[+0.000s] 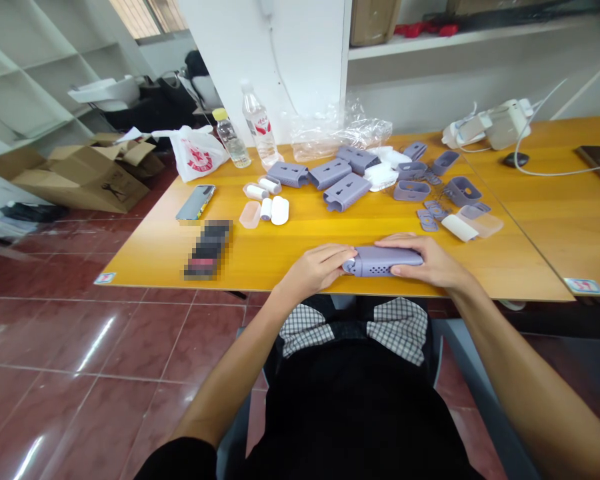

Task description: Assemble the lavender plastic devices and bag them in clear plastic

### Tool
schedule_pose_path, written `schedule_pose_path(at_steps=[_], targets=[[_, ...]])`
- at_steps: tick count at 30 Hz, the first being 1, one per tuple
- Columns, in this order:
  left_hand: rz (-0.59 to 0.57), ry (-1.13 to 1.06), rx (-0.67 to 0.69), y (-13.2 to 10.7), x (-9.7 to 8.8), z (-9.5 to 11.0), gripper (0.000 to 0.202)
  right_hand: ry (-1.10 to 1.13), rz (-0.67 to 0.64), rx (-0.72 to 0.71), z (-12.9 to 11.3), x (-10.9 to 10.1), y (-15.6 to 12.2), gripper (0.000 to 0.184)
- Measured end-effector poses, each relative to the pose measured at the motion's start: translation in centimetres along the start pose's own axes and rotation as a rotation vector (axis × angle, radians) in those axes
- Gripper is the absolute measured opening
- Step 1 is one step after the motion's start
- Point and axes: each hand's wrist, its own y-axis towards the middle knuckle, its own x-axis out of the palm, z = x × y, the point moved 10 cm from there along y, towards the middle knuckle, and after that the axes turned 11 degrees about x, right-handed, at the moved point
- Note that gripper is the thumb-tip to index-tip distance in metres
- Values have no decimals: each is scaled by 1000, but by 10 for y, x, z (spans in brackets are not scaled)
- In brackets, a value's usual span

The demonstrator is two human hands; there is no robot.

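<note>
**Lilac casing (375,259) held in both hands above the front edge of the desk (260,257)**

The casing is an elongated, matt shell lying lengthwise from left to right. Its upper face is smooth; the side facing the wearer carries rows of small dark holes. A seam crosses it near the left end, which is rounded and shows a whitish part between the fingers. The left hand (323,263) grips this end, its fingers curled over the top. The right hand (433,260) grips the other end, thumb along the near side and fingers across the far side.

The front edge runs just on the wearer's side of the casing, with the checked shorts (397,323) below. Beyond the casing, a band of yellow-brown surface separates it from the slotted lilac shells (347,193). A wider stretch extends leftward to a pixelated dark oblong (207,250), well apart from the left hand. To the right, a white cylinder (457,227) and a translucent tray (485,223) lie near the right hand; farther right, a joint crosses the desk.
</note>
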Motion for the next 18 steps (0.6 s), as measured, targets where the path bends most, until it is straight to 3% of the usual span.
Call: schedule_pose_path(at_steps=[8,18], targets=[[28,77,10,5,-2,12,36,40,-35,13,-1,-1,0,48],[19,-7,-72,2,0,0,31,90,-22,40,1,-3,0,47]])
